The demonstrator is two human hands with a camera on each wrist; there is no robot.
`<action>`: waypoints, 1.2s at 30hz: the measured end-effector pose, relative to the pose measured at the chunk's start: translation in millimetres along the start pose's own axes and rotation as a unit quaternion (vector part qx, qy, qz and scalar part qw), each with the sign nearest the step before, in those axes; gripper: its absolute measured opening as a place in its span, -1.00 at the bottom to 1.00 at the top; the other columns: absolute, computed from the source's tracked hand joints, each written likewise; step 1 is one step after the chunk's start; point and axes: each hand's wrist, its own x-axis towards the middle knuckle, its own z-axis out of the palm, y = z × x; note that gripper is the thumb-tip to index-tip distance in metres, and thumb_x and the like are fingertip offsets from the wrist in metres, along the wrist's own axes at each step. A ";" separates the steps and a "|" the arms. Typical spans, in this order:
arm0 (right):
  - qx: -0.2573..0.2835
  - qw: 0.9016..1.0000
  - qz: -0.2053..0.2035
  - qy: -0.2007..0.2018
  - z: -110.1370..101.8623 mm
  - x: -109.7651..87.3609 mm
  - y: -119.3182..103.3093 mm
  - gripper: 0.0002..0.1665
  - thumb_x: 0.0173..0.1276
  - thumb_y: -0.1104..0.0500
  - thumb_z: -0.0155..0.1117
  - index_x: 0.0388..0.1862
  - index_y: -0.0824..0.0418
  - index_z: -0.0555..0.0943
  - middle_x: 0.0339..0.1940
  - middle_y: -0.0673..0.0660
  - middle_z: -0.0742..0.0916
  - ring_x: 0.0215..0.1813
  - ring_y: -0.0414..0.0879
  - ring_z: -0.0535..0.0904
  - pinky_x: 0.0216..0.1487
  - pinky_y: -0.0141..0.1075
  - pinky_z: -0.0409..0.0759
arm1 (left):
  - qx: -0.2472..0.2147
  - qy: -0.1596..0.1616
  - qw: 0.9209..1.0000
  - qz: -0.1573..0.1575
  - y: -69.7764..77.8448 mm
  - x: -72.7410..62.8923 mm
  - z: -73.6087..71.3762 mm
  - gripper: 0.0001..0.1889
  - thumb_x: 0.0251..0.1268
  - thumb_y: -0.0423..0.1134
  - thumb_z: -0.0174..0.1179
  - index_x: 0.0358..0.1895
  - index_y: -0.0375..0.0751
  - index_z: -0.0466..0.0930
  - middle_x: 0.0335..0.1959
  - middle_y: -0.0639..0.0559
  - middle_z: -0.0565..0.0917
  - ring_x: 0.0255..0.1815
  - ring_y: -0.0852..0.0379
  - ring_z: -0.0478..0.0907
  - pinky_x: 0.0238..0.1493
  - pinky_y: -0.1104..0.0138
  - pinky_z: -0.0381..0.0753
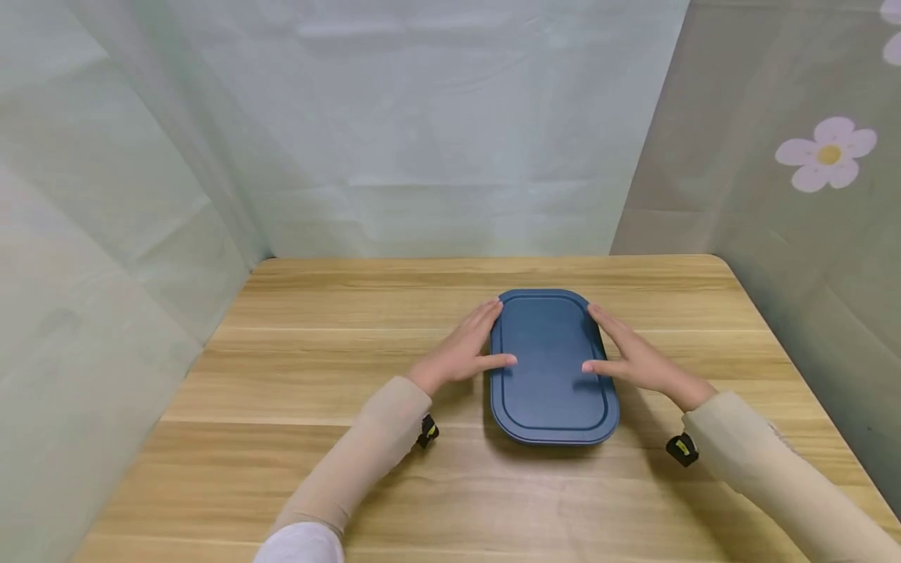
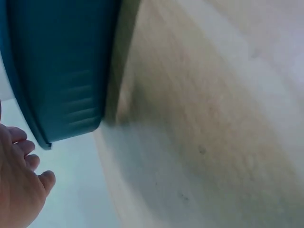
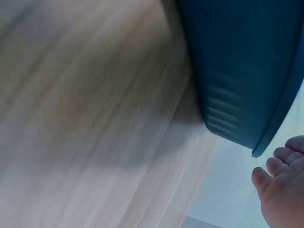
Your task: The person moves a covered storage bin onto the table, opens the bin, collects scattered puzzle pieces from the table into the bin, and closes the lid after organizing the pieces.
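A dark blue rectangular box (image 1: 552, 367) with rounded corners and a fitted, grooved lid stands flat on the wooden table. Along its left edge lies my left hand (image 1: 461, 352), fingers extended forward and thumb reaching over the lid. My right hand (image 1: 637, 360) mirrors it on the right edge, thumb also over the lid. Both wrist views show the box's ribbed side wall (image 2: 66, 66) and its overhanging rim, with the fingers of the right hand (image 3: 287, 175) just outside that rim. Whether the fingertips press on the lid, I cannot tell.
The light wood-grain table (image 1: 281, 453) extends around the box. A pale cloth (image 1: 422, 125) hangs behind and on the left; a grey-green one with flowers (image 1: 827, 155) hangs on the right. Small black devices (image 1: 681, 450) sit at both wrists.
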 end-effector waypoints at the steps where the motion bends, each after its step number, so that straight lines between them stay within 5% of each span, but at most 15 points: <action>1: -0.009 1.000 0.006 -0.001 0.1 2.7 1.0 0.15 0.17 -0.02 0.40 0.50 0.39 -0.05 0.51 0.42 0.05 0.48 0.39 -0.04 0.34 0.30 0.02 | 0.002 -0.001 1.000 -0.003 -1.2 3.2 1.2 -0.01 0.26 0.25 0.08 0.52 -0.24 -0.22 0.56 -0.12 -0.15 0.57 -0.04 -0.23 0.51 0.13 -0.14; 23: -0.056 0.996 0.063 0.002 12.8 19.6 0.8 0.26 0.13 -0.21 0.37 0.52 0.36 -0.10 0.53 0.36 0.04 0.52 0.30 -0.05 0.41 0.19 0.05 | 0.047 -0.009 0.998 -0.030 -5.1 16.8 2.6 -0.04 0.30 0.25 0.03 0.52 -0.24 -0.23 0.56 -0.11 -0.12 0.57 0.02 -0.26 0.52 0.16 -0.23; 36: -0.059 0.997 0.052 0.013 20.9 31.9 3.0 0.23 0.16 -0.22 0.35 0.50 0.39 -0.07 0.53 0.36 0.05 0.52 0.30 -0.06 0.42 0.18 0.04 | 0.052 -0.010 0.998 -0.038 -17.5 18.4 0.3 -0.03 0.29 0.25 0.04 0.52 -0.24 -0.22 0.55 -0.12 -0.11 0.57 0.03 -0.26 0.52 0.15 -0.25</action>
